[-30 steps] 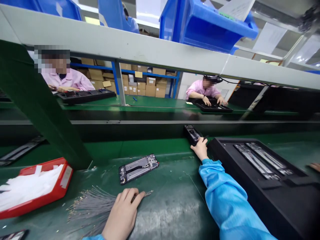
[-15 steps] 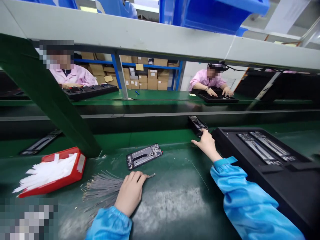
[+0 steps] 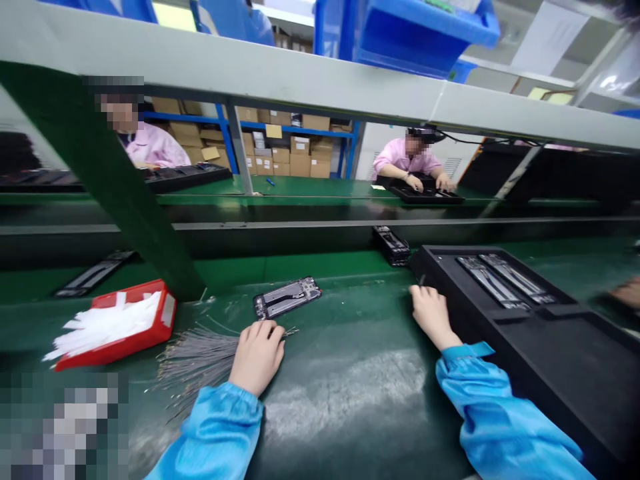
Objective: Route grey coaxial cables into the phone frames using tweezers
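My left hand (image 3: 257, 357) is closed over a bundle of thin grey cables (image 3: 200, 357); their ends fan out to its left, and a few tips stick out past the fingers. Just beyond it lies a phone mid-frame (image 3: 287, 298) with a black flex strip. My right hand (image 3: 431, 313) has its fingers drawn together above the bench, beside the left wall of a black foam tray (image 3: 530, 347). A small dark sliver shows at its fingertips, too little to name. Two phone frames (image 3: 493, 283) lie in the tray's far compartment.
A stack of phone frames (image 3: 391, 247) stands behind my right hand. At left are a red bin (image 3: 163, 320) of white strips, a slanting green post (image 3: 135, 200) and another phone frame (image 3: 95, 273). Two people in pink work across the bench. A blurred hand (image 3: 627, 297) shows at far right.
My right hand has come back from the stack of frames toward me, its fingers now closer together. The single thin cable on the bench no longer shows. My left hand stays on the bundle.
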